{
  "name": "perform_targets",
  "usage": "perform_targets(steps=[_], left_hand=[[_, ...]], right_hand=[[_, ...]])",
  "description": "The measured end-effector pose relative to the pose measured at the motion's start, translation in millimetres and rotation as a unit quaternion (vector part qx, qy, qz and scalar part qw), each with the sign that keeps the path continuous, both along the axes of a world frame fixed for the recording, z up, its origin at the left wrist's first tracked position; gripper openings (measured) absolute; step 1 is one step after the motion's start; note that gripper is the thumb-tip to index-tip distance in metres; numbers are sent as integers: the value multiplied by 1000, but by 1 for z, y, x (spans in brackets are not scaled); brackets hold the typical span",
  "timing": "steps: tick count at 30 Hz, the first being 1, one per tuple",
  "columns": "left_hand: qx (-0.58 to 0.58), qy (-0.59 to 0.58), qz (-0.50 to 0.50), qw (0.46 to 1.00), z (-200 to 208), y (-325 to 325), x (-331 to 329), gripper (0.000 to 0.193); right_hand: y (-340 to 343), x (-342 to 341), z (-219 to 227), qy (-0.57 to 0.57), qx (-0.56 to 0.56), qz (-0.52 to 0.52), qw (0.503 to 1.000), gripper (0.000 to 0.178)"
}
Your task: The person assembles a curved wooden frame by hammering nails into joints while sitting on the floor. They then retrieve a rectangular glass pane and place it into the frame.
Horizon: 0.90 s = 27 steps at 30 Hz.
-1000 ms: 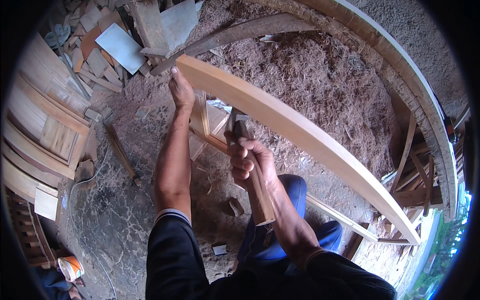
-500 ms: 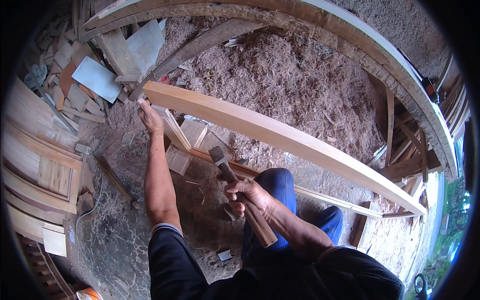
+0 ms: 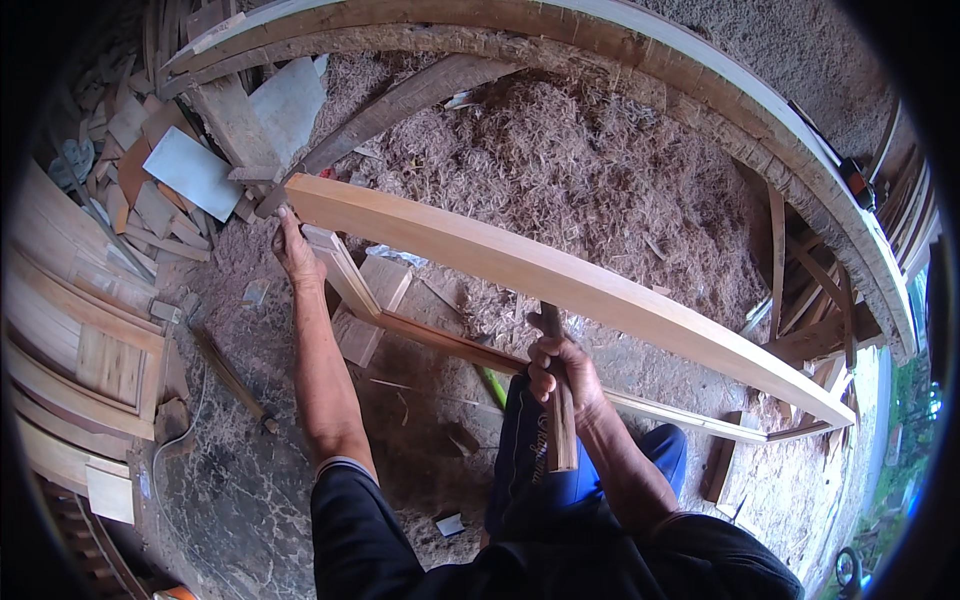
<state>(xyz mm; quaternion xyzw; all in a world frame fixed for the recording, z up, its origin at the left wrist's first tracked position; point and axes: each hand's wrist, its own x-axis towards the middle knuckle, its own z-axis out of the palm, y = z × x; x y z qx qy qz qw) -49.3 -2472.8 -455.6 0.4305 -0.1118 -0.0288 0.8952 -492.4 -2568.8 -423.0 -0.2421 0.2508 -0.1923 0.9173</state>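
Before me stands a long wooden frame, its broad pale upper board (image 3: 520, 260) running from the upper left to the lower right. Below this board runs the frame's thin lower rail (image 3: 450, 342), joined by a short end piece (image 3: 345, 268) at the left. My left hand (image 3: 298, 250) grips the frame's left end, its fingers partly hidden. My right hand (image 3: 565, 372) is closed round the thick wooden handle of a hammer (image 3: 562, 435), held upright in front of my knees. The hammer's head is mostly hidden at the upper board's underside.
Wood shavings (image 3: 560, 150) heap up beyond the frame, under a large curved timber (image 3: 640, 50). Offcuts (image 3: 150, 190) pile at the far left, above panelled wooden doors (image 3: 85, 340). A wooden block (image 3: 375, 300) lies under the frame, and a stick (image 3: 232, 375) on the floor.
My right hand has moved right and up with the hammer, bringing its head to the upper board and its handle more upright. My left hand keeps its hold on the frame's end.
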Motion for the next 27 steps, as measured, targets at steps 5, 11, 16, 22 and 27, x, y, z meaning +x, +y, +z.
perform_targets(steps=[5, 11, 16, 22, 27], left_hand=[[15, -42, 17, 999, 2, -1, -3, 43], [9, 8, 29, 999, -8, -3, 7, 62], [142, -64, 94, 983, -19, 4, 13, 78], [136, -104, -60, 983, 24, 7, -8, 78], [346, -404, -87, 842, 63, 33, 23, 60]], right_hand=[[-14, -2, 20, -28, -109, -32, 993, 33], [-9, -6, 22, 7, -142, -16, 990, 34], [-12, -9, 7, 10, -82, -17, 996, 23], [-21, -61, -2, -6, -25, -23, 999, 13], [-33, -150, -18, 63, -43, -111, 991, 22]])
